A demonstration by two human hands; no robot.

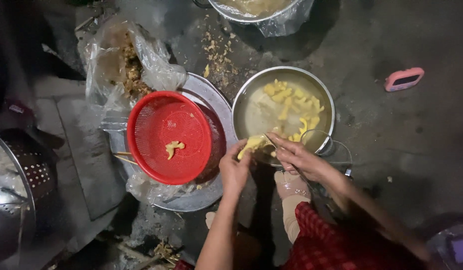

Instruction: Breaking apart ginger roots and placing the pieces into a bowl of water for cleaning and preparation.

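My left hand (235,169) grips a yellow peeled piece of ginger (251,145) at the near rim of a metal bowl (326,95). My right hand (296,156) is closed on a small knife (268,140) whose blade touches that piece. The bowl holds water with several yellow pieces (291,102) floating in it. To the left, a red plastic colander (144,125) holds one yellow piece (173,148) and rests on a round metal tray (211,97).
A clear plastic bag (156,65) with brown peelings lies behind the colander. Scraps (219,52) litter the dark floor. A pink phone (404,79) lies far right. A perforated metal strainer (21,190) sits at left, another foil-lined basin (261,12) at top.
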